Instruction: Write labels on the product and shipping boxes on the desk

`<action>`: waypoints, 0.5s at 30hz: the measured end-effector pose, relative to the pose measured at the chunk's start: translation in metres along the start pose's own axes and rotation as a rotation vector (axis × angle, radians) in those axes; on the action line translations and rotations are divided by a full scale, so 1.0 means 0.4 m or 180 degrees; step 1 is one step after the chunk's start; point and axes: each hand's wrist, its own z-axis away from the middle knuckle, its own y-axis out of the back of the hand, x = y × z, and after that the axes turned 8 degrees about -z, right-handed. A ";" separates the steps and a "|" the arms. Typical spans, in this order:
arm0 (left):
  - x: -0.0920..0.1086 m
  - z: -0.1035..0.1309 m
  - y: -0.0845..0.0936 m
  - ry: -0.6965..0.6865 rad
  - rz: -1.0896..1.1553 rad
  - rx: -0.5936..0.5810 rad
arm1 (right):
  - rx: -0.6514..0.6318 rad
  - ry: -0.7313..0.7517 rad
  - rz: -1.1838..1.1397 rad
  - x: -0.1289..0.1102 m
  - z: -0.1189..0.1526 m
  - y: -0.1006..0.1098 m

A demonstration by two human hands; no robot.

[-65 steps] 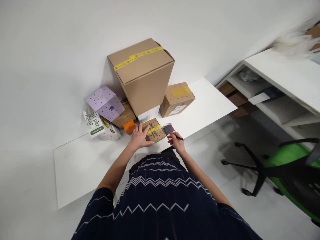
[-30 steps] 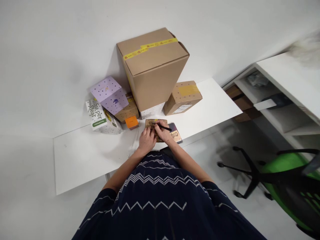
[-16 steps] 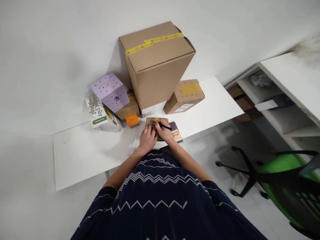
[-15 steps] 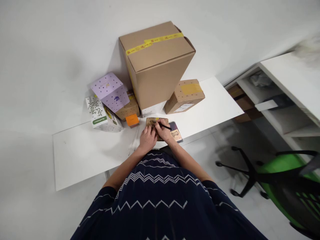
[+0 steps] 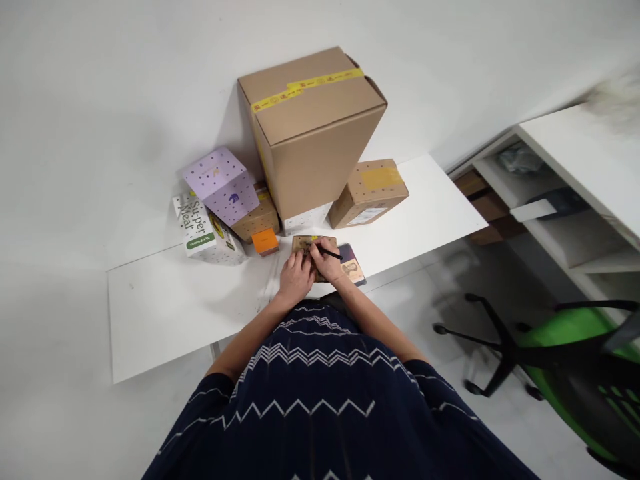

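Note:
A small brown box lies on the white table near its front edge, partly covered by both hands. My left hand rests on its left part, fingers spread over the surface. My right hand is closed around a black pen, whose tip end points at the box top. Just right of that hand, a dark flat object with a portrait picture lies on the table, partly hidden by the wrist.
Behind stand a tall carton, a taped brown box, a purple box, a white Su-per Meal box and an orange box on the table. To the right are a shelf and a green chair.
The view has shifted very slightly. Both hands and the pen keep nearly the same place on the box.

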 end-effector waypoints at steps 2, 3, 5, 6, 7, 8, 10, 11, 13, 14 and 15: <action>0.000 0.000 -0.001 0.0008 0.0011 -0.0003 | -0.0049 0.0001 -0.0019 0.000 -0.001 0.001; -0.001 0.000 -0.002 0.0015 0.0021 -0.0010 | -0.0064 0.0004 -0.0032 -0.001 -0.001 0.002; -0.001 -0.001 -0.002 0.0025 0.0043 -0.0027 | -0.0065 0.0012 -0.0053 -0.001 -0.002 0.003; -0.001 -0.001 -0.002 0.0026 0.0050 -0.0034 | -0.0061 0.0016 -0.0058 -0.002 -0.002 0.003; -0.001 -0.001 -0.002 0.0023 0.0052 -0.0037 | -0.0058 0.0016 -0.0055 -0.002 -0.002 0.003; -0.001 -0.002 -0.001 0.0022 0.0048 -0.0036 | -0.0050 0.0008 -0.0045 -0.002 -0.002 0.003; -0.001 -0.002 -0.002 0.0029 0.0032 -0.0023 | -0.0025 -0.0026 -0.0019 -0.002 -0.002 0.002; -0.001 -0.001 -0.002 0.0033 0.0025 -0.0016 | -0.0021 -0.0039 -0.0011 -0.001 -0.003 0.002; -0.002 -0.001 -0.005 0.0039 0.0011 -0.0004 | -0.0029 -0.0055 -0.0021 -0.001 -0.004 0.001; -0.003 -0.001 -0.006 0.0038 0.0004 0.0001 | -0.0037 -0.0059 -0.0049 -0.001 -0.005 0.001; -0.003 -0.001 -0.007 0.0032 -0.0002 0.0004 | -0.0031 -0.0064 -0.0098 -0.001 -0.005 0.000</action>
